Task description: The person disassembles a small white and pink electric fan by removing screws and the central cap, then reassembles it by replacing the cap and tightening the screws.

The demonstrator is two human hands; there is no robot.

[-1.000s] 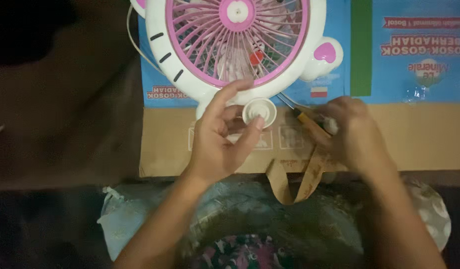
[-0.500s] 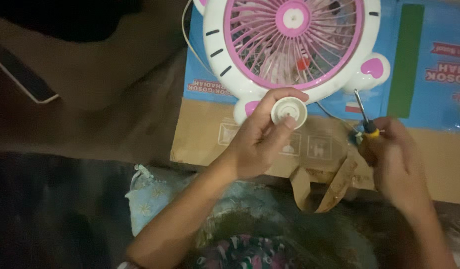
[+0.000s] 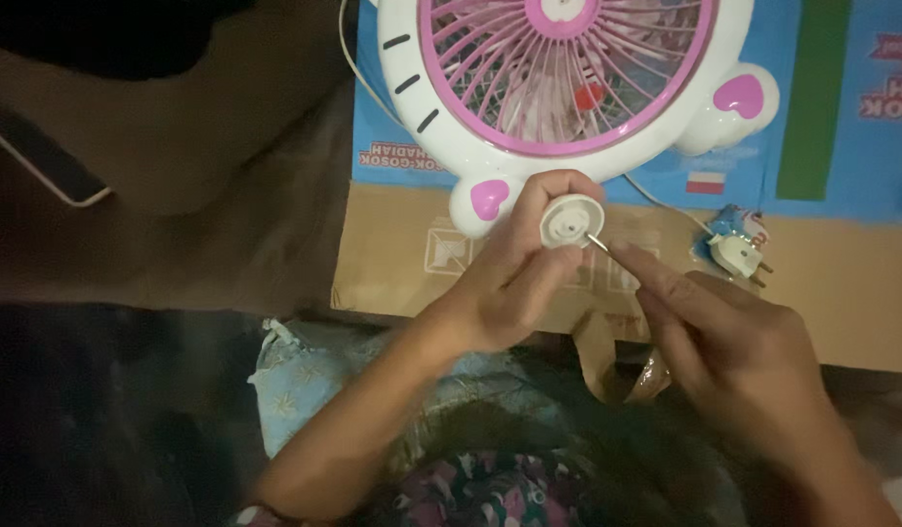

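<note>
My left hand grips a small round white knob-like part between thumb and fingers, just below the white and pink fan. My right hand holds a thin screwdriver; only its metal tip shows, touching the round part's right edge, while the handle is hidden in my palm. The fan lies flat with its pink grille up, on a sheet of brown and blue cardboard.
A white power plug on a white cord lies on the cardboard right of my hands. A strip of brown tape curls below them. A flat dark device rests at the left. Light patterned cloth lies at the bottom.
My right hand has moved left and brought the screwdriver tip against the round part. The view has shifted, so the fan sits higher and the plug has come into sight.
</note>
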